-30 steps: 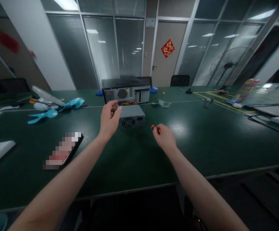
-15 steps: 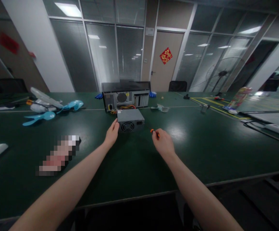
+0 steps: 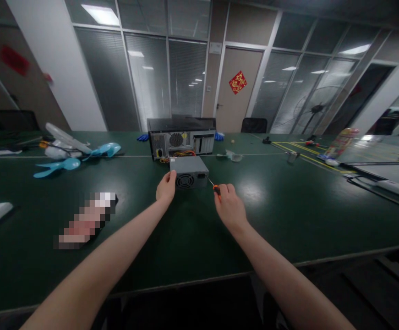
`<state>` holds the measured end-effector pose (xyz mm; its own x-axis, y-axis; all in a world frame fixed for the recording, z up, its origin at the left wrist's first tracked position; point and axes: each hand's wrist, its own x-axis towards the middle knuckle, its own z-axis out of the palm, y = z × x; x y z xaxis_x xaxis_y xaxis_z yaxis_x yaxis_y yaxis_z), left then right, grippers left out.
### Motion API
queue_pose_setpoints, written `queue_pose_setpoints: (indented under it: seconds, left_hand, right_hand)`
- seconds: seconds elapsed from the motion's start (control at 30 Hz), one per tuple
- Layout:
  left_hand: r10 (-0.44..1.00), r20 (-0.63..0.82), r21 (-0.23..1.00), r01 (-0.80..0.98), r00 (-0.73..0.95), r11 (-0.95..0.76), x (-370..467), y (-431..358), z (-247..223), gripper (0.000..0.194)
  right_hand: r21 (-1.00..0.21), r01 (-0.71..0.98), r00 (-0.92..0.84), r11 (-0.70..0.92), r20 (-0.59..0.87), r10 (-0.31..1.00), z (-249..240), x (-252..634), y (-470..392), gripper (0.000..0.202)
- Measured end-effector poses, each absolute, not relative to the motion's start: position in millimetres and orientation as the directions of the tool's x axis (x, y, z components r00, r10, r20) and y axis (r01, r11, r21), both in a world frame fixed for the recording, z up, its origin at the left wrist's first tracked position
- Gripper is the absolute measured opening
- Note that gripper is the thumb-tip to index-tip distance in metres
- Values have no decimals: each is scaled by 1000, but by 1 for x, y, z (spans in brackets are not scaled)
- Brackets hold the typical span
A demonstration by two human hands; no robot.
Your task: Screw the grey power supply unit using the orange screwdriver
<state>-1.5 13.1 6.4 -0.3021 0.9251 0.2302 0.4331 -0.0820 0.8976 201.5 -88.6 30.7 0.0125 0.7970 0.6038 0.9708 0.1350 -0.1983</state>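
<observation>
Both hands curl, left on power supply, right around screwdriver.

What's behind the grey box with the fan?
Behind the grey box you can see yellow and red wires, then a black-topped computer case. The box covers the lower part of the case, so what's there, and where the wires end, can't be seen.
</observation>
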Motion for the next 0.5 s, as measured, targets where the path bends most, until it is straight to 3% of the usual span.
queue_pose_setpoints:
  seconds: [0.17, 0.23, 0.3, 0.4, 0.5]
  left_hand:
    - [909, 229, 895, 443, -349, -56, 2, 11, 9, 62]
    - [907, 240, 898, 435, -347, -71, 2, 12, 8, 63]
    - [905, 247, 899, 430, -346, -81, 2, 13, 7, 62]
    - [910, 252, 901, 423, -330, -96, 1, 14, 7, 59]
    - [865, 302, 896, 428, -400, -116, -1, 11, 11, 59]
  right_hand:
    - [-593, 801, 178, 85, 371, 912, 23, 216, -73, 31]
    - [-769, 637, 206, 44, 225, 952, 22, 218, -69, 35]
    - [-932, 358, 200, -55, 19, 980, 22, 216, -67, 34]
    - [-961, -124, 25, -249, -254, 967, 23, 211, -67, 26]
    - [-851, -373, -145, -370, -340, 929, 26, 209, -68, 19]
